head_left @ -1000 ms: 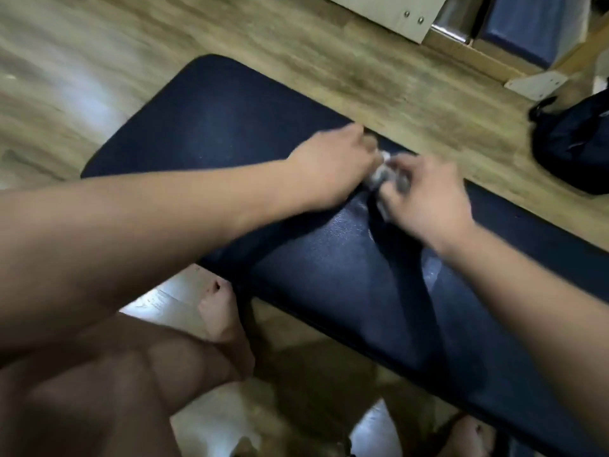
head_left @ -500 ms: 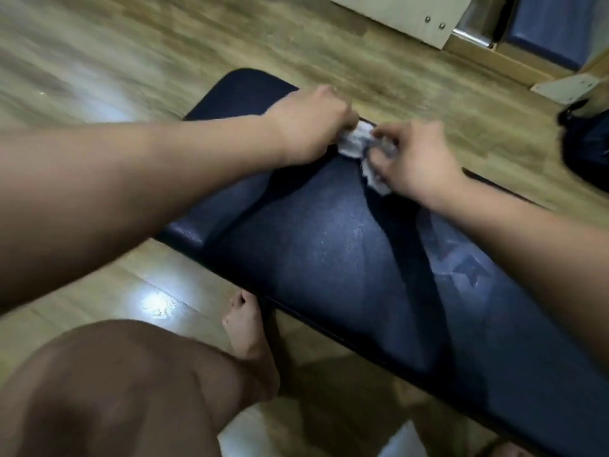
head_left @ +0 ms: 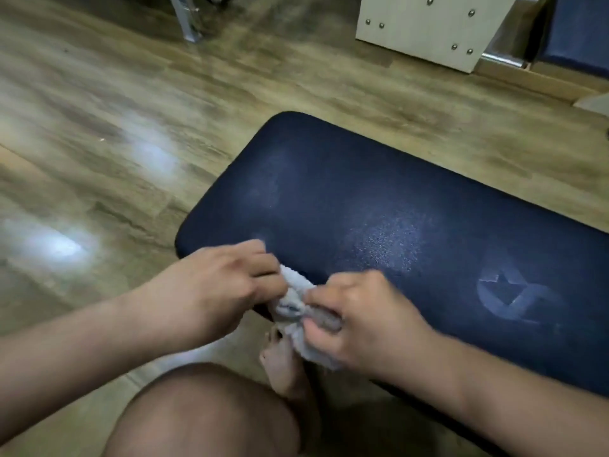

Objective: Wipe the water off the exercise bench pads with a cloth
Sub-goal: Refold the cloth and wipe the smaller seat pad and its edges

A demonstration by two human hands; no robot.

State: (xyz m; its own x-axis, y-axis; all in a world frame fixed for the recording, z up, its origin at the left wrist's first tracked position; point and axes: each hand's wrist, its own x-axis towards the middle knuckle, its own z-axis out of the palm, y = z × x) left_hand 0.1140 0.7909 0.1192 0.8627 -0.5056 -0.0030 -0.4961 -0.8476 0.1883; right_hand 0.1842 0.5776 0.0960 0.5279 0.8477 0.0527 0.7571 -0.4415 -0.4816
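Both hands clenched on cloth at near edge of bench pad: left grip + right grip bunching it, prob for a fresh face. Wet speckle on pad mid, unwiped.

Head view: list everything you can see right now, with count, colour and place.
bench pad: one, dark navy, centre to right, faded pale logo near its right end, speckled sheen at mid-pad
cloth: one, pale grey, bunched at the pad's near edge
floor: wood-look brown, all around
cream panel: one, with metal studs, top right
blue padded item: one, top right corner
metal leg: one, silver, top left of centre
left hand: gripping the cloth
right hand: gripping the cloth
knee: one, bottom centre
bare foot: one, below the cloth
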